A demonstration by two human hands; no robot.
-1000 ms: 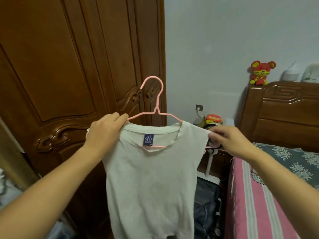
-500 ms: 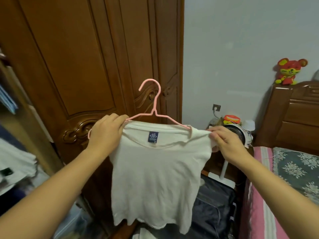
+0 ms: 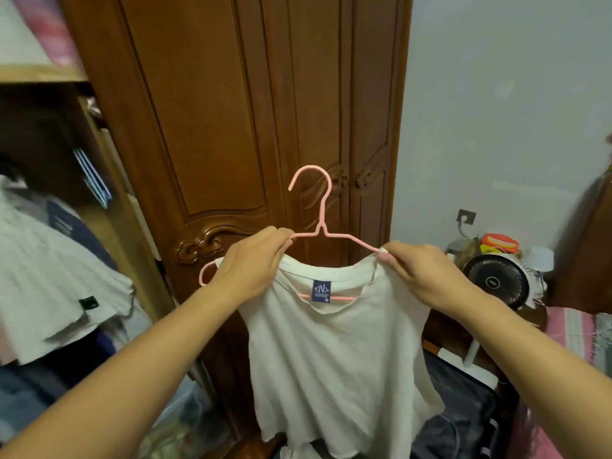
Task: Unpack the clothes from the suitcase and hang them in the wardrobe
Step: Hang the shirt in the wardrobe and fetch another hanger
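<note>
Fingers (image 3: 281,238) of both hands kept pinching shirt (image 3: 334,352) onto pink hanger (image 3: 319,223), left hand (image 3: 251,270) and right hand (image 3: 420,276) at its shoulders, swung leftward toward open wardrobe (image 3: 49,200), readied for hanging there.

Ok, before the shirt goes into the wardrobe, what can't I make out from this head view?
- Wardrobe rail: not visible; the dark opening on the left is blurred and shadowed.
- Hanger's left end: partly behind the left hand.
- Hanger's right end: under the shirt and the right hand.
- Suitcase: mostly behind the shirt and cut by the bottom edge, so its contents can't be seen.
- Shirt label: too small to read.
</note>
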